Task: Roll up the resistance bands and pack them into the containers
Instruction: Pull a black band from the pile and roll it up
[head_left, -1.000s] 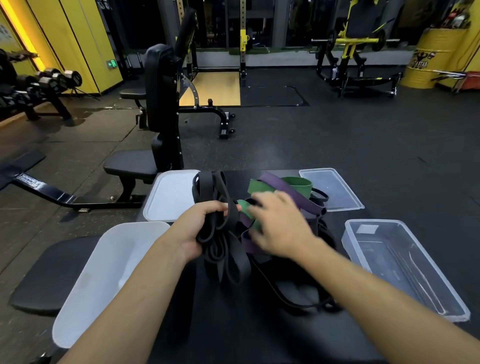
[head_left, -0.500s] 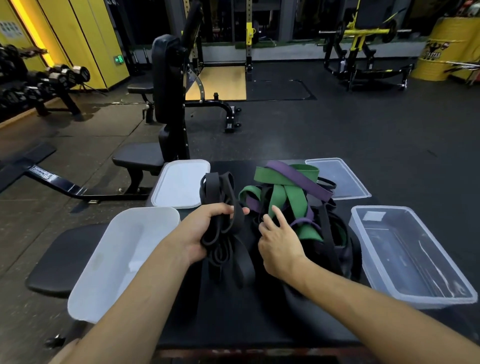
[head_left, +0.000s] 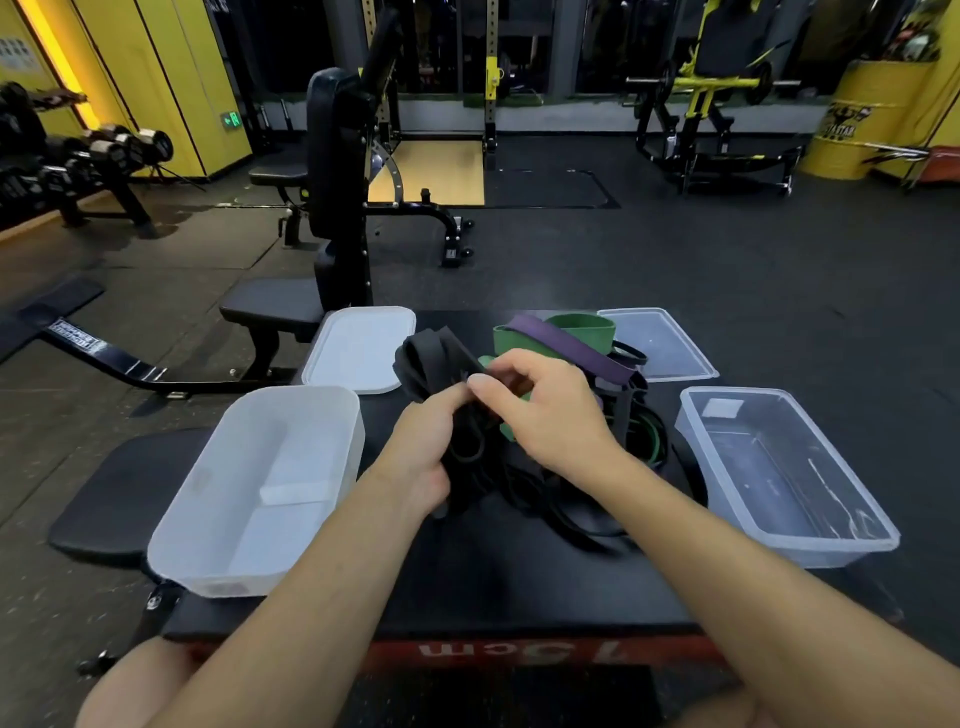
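Two hands meet over the middle of the black box top (head_left: 519, 582). The left hand (head_left: 421, 452) has its fingers curled round a bundle of black bands (head_left: 431, 358), whose loops stick up on the far side of the fist and trail down toward the near edge. The right hand (head_left: 545, 415) comes in from the right, thumb and curled fingers pinching the same bundle right beside the left thumb.

That right hand and wrist cover much of the loose pile behind them. A green band (head_left: 519, 340) and a purple band (head_left: 571, 345) lying across it show at the far side, with thin black and green loops spilling out to the right.

A white container (head_left: 291, 400) sits to the left of the hands, overhanging the box edge. A clear container (head_left: 698, 462) sits to the right. A white lid (head_left: 358, 348) lies at the far left and a clear lid (head_left: 660, 343) at the far right, the pile crowding up against it.

Beyond the box stands a bench (head_left: 270, 306), with a dumbbell rack (head_left: 93, 156) far left and a yellow barrel (head_left: 852, 119) far right.
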